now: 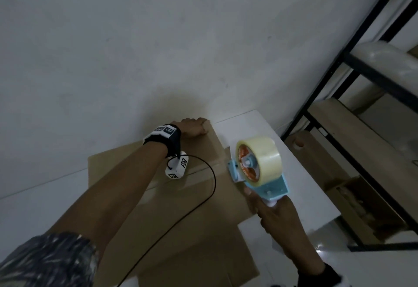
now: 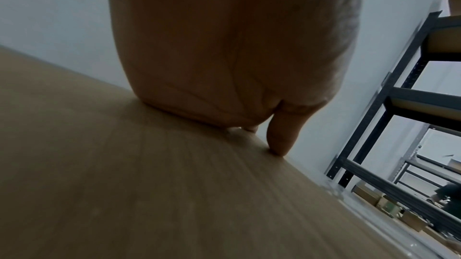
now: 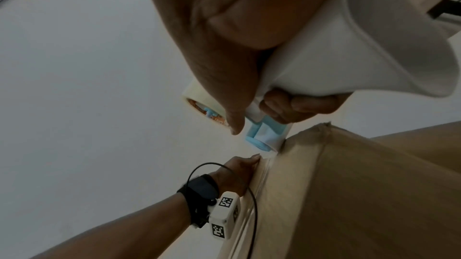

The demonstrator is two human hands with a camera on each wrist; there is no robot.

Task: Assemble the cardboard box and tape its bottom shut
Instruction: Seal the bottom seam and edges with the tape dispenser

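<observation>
The brown cardboard box [image 1: 194, 196] lies on the white worktop [image 1: 300, 187] with its flaps folded shut on top; nothing of its inside shows. A strip of clear tape runs along the seam between the flaps. The left hand [image 1: 192, 127] rests on the far corner of the box, palm down, its fingers bent over the far edge and the thumb tip [image 2: 279, 145] touching the cardboard. The right hand [image 1: 274, 216] grips the white handle of a light-blue tape dispenser [image 1: 260, 173] carrying a roll of clear packing tape [image 1: 262, 153], held at the box's right edge. A black cable [image 1: 210, 185] from the left wrist camera loops across the box top. A black metal shelving rack [image 1: 352, 60] stands to the right, with cardboard boxes on its lower levels.
</observation>
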